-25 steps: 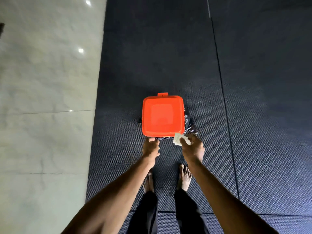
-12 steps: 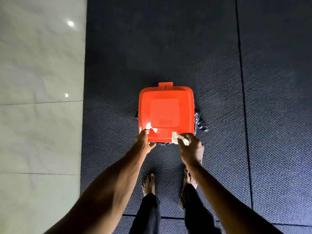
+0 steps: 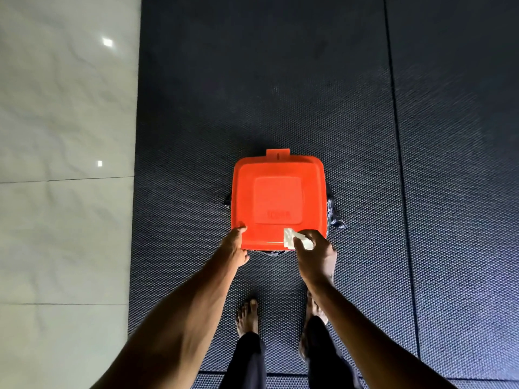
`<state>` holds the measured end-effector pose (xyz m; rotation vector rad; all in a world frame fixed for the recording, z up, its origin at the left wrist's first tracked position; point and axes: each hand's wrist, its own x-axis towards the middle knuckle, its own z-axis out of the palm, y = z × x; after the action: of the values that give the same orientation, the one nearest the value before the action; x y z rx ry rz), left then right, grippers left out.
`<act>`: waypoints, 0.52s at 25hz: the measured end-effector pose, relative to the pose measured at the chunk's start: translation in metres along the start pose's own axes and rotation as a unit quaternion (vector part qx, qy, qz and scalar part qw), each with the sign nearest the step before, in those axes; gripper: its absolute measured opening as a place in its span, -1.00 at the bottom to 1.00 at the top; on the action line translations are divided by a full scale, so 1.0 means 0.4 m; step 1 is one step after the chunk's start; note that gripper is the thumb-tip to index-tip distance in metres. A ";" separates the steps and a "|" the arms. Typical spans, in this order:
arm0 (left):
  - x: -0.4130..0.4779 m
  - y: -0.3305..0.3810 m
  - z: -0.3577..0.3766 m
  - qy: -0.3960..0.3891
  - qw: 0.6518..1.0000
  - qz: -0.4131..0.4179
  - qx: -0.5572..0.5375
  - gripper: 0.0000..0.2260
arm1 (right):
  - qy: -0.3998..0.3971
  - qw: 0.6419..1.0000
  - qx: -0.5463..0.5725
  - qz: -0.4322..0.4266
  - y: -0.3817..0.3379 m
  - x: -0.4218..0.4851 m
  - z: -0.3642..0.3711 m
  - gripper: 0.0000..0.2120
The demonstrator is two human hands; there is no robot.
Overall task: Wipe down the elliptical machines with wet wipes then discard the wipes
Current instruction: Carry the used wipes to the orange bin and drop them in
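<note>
Looking straight down now, and the person is standing barefoot on the dark rubber mat [image 3: 280, 94], leaning over an orange bin lid [image 3: 278, 197]. The lid is lying flat across the top of the bin and hiding the bin itself from view. A hinge tab is sticking out at the far edge.

The left hand [image 3: 234, 245] is gripping the lid's near left corner, with one digit showing on top of the orange plastic. The rest of the fingers are tucked out of sight at the edge.

The right hand [image 3: 316, 255] is pinching a crumpled white wipe [image 3: 292, 238] between thumb and fingertips. It is holding the wipe right over the lid's near right edge. Whether the wipe is touching the plastic is too close to call.

A black bin liner [image 3: 335, 217] is poking out from under the lid on the right side, and a little more is showing at the near edge between the two hands.

Both feet [image 3: 247, 315] are pointing toward the bin, close behind it, and dark trousers [image 3: 247, 360] are covering the legs. Pale glossy tiles [image 3: 64, 136] are running down the left side, meeting the mat in a straight line and catching two small glints of light.
</note>
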<state>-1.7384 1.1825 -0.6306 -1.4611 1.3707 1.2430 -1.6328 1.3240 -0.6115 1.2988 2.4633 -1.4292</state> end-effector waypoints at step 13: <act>-0.319 0.260 -0.017 -0.092 0.981 0.157 -0.062 -0.89 | 0.058 0.998 0.029 -0.011 -0.067 -0.033 -0.010 -0.85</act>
<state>-1.8334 1.1934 -0.4964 -1.2056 1.4558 1.6460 -1.6403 1.3119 -0.5851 1.4084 2.5335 -1.4815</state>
